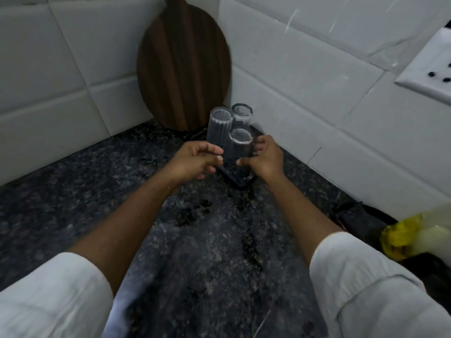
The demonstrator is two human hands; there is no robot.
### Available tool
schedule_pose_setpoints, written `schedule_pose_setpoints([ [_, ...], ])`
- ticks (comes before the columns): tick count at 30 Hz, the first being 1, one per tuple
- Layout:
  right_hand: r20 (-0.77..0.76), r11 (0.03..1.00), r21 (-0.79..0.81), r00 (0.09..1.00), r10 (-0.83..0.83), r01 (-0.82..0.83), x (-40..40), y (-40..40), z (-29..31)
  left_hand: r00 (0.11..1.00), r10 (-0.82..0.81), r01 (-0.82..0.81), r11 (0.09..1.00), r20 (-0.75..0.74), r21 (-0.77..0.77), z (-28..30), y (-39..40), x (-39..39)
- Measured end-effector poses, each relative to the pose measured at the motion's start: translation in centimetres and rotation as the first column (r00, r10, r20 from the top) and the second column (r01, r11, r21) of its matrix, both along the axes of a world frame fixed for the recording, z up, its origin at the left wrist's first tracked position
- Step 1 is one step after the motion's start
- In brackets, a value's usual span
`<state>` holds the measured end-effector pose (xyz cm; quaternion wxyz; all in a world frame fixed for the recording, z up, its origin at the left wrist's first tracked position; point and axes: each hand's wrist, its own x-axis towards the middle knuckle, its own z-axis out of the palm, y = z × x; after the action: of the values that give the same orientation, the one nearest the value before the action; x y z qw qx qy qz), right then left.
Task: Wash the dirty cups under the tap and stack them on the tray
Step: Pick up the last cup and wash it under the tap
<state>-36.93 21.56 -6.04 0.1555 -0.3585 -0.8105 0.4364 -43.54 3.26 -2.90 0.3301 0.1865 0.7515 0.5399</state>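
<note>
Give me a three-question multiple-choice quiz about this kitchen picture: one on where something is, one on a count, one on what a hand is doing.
1. Where does the wooden board stand?
A. Flat on the counter
B. Leaning in the wall corner
C. In a sink

2. How many glass cups sit on the tray?
A. One
B. Three
C. Five

3. What is the right hand doing?
A. Gripping the nearest cup
B. Resting flat on the counter
C. Holding the board

Answers:
1 B: it is propped upright where the tiled walls meet.
2 B: three rims show, close together.
3 A: its thumb and fingers wrap the cup's sides, while the left hand hovers beside it, fingers curled.
</note>
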Motion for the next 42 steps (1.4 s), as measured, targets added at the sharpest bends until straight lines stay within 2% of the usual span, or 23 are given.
schedule_pose_setpoints([
  [6, -0.089, 0.979, -0.188, 0.992, -0.093, 0.075, 10.0, 1.7, 6.0, 0.99, -0.137, 0.138, 0.989, -0.011, 0.047, 2.7, 4.8, 6.4],
  [11, -0.093, 0.99, -0.111, 0.991, -0.099, 0.088, 20.5, 4.1, 9.9, 0.955, -0.29, 0.295, 0.952, -0.063, 0.083, 4.8, 10.0, 13.1],
  [14, -0.056, 0.99, -0.027, 0.989, -0.137, 0.135, 25.5, 5.2, 9.7, 0.92, -0.377, 0.385, 0.92, -0.104, 0.07, 5.3, 11.8, 15.9],
  [17, 0.073, 0.99, 0.045, 0.988, -0.135, 0.132, 28.9, 5.8, 8.2, 0.893, -0.434, 0.441, 0.897, -0.122, 0.037, 5.4, 12.7, 17.9],
  [19, 0.234, 0.999, 0.029, 0.972, -0.032, 0.026, 30.2, 5.4, 7.2, 0.883, -0.45, 0.457, 0.889, -0.132, 0.023, 5.4, 13.0, 18.7],
  [21, 0.393, 0.99, 0.071, 0.916, 0.082, -0.119, 30.8, 4.8, 6.0, 0.883, -0.451, 0.456, 0.89, -0.131, 0.016, 5.2, 13.0, 19.2],
  [23, 0.436, 0.982, 0.122, 0.896, 0.078, -0.145, 31.2, 4.2, 4.0, 0.89, -0.443, 0.448, 0.894, -0.112, 0.019, 5.0, 12.7, 19.5],
  [25, 0.332, 0.996, 0.084, 0.943, -0.014, -0.015, 31.6, 3.4, 1.3, 0.894, -0.435, 0.439, 0.898, -0.104, 0.023, 4.6, 12.3, 19.7],
  [27, 0.138, 0.983, -0.004, 0.974, -0.18, 0.183, 32.3, 2.5, -1.3, 0.901, -0.422, 0.427, 0.904, -0.101, 0.034, 4.2, 12.1, 19.9],
  [30, -0.101, 0.928, -0.102, 0.924, -0.368, 0.359, 33.7, 1.7, -4.3, 0.909, -0.406, 0.412, 0.91, -0.092, 0.045, 3.8, 12.3, 21.0],
  [33, -0.067, 0.94, -0.024, 0.938, -0.341, 0.34, 33.9, 1.8, -5.3, 0.909, -0.411, 0.414, 0.909, -0.072, 0.039, 3.1, 13.2, 23.2],
  [36, -0.001, 0.954, -0.008, 0.954, -0.3, 0.3, 33.1, 2.1, -5.1, 0.934, -0.338, 0.347, 0.936, -0.113, 0.064, 1.7, 14.0, 25.2],
  [39, -0.039, 0.955, -0.008, 0.954, -0.297, 0.296, 31.7, 2.8, -4.9, 0.965, -0.237, 0.249, 0.963, -0.115, 0.105, 0.6, 13.8, 26.3],
  [42, -0.071, 0.929, -0.059, 0.926, -0.37, 0.367, 29.4, 3.5, -4.5, 0.954, -0.265, 0.278, 0.957, -0.142, 0.08, 0.0, 13.5, 26.6],
])
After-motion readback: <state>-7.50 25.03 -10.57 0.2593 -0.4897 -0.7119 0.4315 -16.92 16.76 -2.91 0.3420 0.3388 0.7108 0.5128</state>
